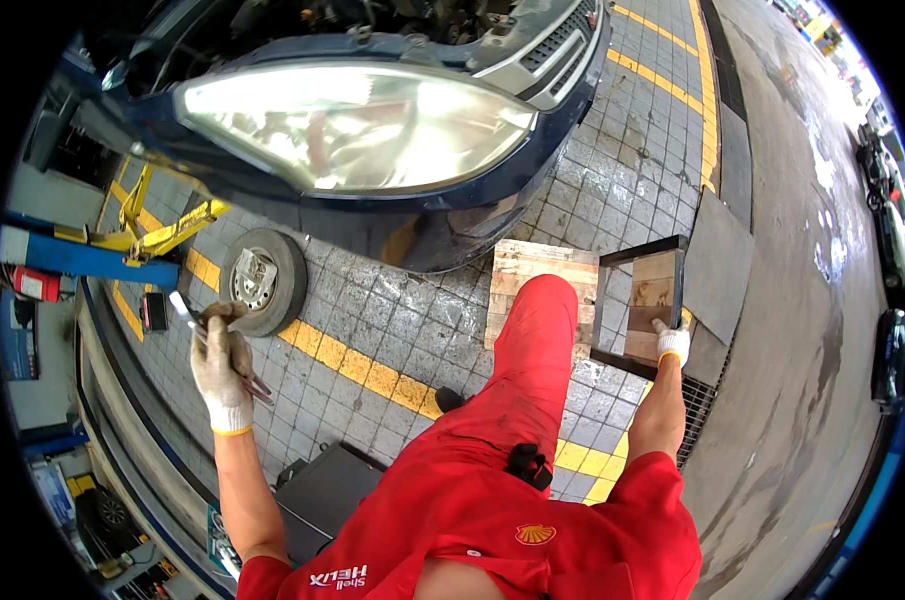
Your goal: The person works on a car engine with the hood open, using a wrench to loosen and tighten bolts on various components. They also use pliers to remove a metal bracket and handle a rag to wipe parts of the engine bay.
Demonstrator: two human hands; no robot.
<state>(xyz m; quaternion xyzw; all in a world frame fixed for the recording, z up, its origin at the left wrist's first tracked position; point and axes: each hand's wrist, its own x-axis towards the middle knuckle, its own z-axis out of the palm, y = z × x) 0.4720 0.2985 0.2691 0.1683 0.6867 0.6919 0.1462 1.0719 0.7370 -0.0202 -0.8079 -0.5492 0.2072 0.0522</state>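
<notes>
My left hand [221,365], in a dirty white work glove, is closed around slim metal hand tools [259,388]. Their shiny ends stick out above and below the fist, and their exact kind is hard to make out. My right hand [675,342], also gloved, is closed on the side of a black-framed wooden stool [685,270]. The stool has wood-plank panels and stands beside my raised leg, which hides part of it. Ahead is a dark blue car [373,225] with its hood area open and a large headlight [363,125] facing me.
A wheel [291,285] lies on the tiled floor to the left, close to a yellow lift arm [178,232] on a blue post. A dark grey case or cart [328,495] is by my left side. Yellow lines and a drain grate [700,400] cross the floor.
</notes>
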